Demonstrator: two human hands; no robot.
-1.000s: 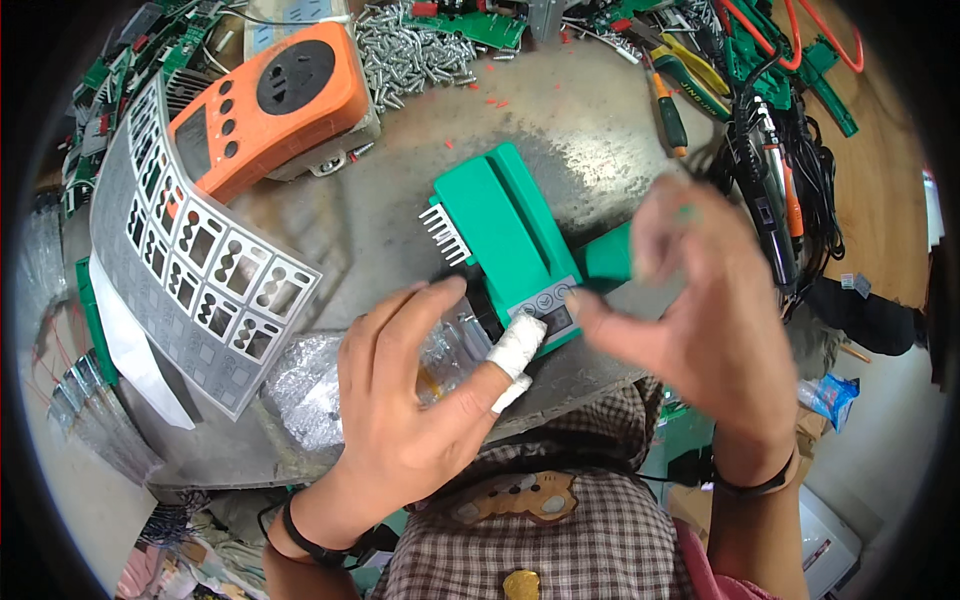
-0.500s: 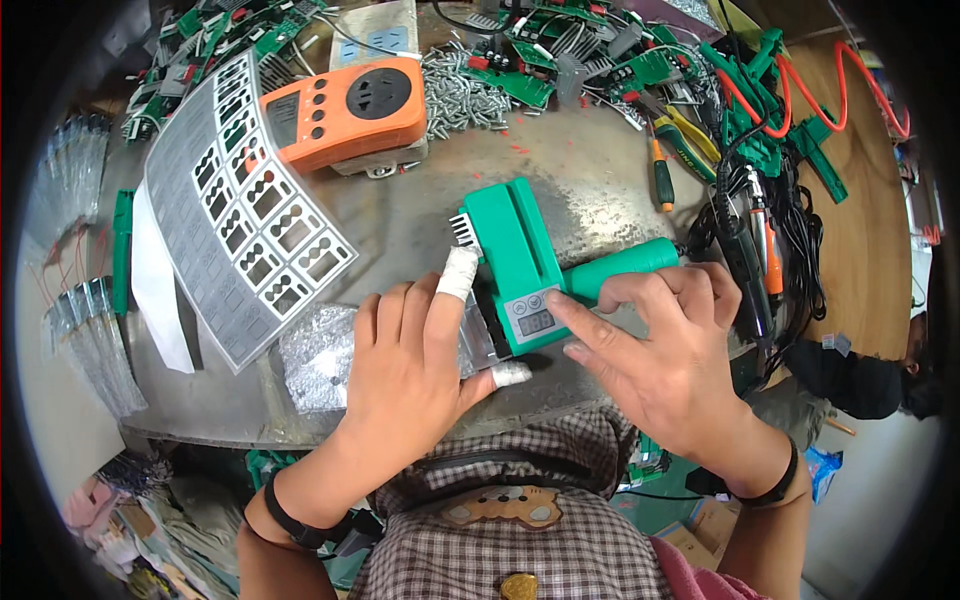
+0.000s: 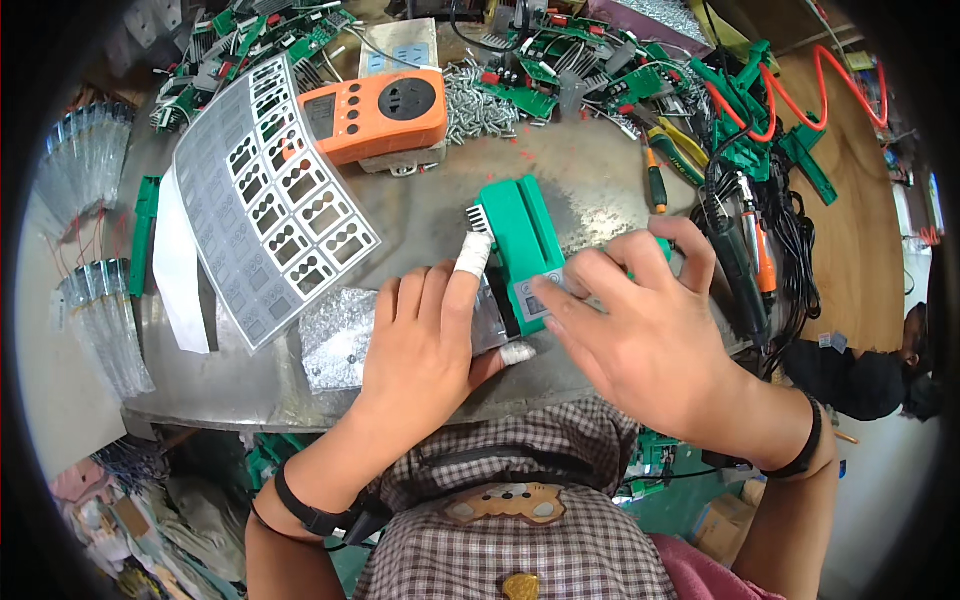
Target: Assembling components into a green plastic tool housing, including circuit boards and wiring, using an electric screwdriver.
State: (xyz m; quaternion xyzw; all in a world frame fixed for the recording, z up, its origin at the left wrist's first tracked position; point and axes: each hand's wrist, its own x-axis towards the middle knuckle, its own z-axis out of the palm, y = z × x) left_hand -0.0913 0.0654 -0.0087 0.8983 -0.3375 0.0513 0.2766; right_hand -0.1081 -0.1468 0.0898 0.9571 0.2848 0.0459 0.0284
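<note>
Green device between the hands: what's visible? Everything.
The green device looks plastic: a blocky body with a lengthwise groove, pale comb-like fins on its left edge and a grey panel at its near end. It lies slightly slanted on the bench. The left hand has a taped finger at the fins; the right hand partly covers the panel; pressing is unclear.

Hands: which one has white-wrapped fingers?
The left hand: white wraps sit on its index finger and thumb. The right hand shows no wrap.
</note>
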